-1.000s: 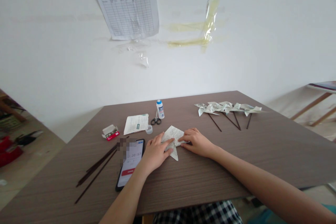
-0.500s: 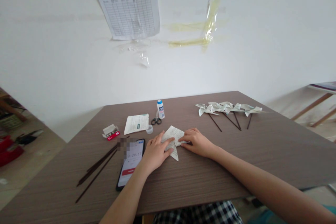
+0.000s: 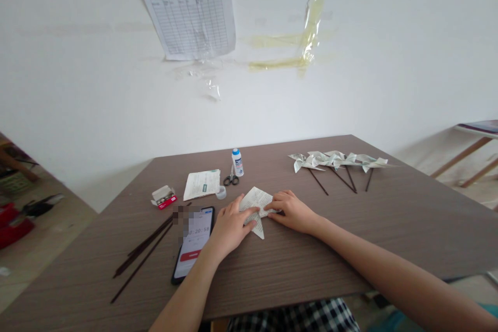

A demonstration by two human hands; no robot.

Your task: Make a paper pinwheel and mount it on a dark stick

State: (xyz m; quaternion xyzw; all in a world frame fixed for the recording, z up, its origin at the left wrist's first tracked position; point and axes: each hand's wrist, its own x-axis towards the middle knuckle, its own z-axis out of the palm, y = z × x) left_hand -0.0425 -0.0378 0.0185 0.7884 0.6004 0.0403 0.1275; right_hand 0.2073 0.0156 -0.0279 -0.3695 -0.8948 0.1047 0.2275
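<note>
A printed sheet of paper (image 3: pixel 256 196), folded with pointed corners, lies on the table in front of me. My left hand (image 3: pixel 230 223) rests on its left side, index finger and thumb stretched apart across the paper. On the right side, my right hand (image 3: pixel 291 211) has its fingers bent and drawn together on the paper's edge. The fingers cover parts of the left and right corners. A phone (image 3: pixel 193 241) showing a running timer lies beside my left forearm, which hides its lower right part.
Several paper pinwheels (image 3: pixel 337 160) on dark sticks lie at the back right. Beyond my hands are a glue bottle (image 3: pixel 237 162), scissors (image 3: pixel 231 180), a tape roll (image 3: pixel 221 193) and a paper stack (image 3: pixel 201 184). An open small box (image 3: pixel 164 197) and dark sticks (image 3: pixel 144 246) lie left.
The phone's timer has moved on by one second. Both hands and the folded paper stay nearly in place.
</note>
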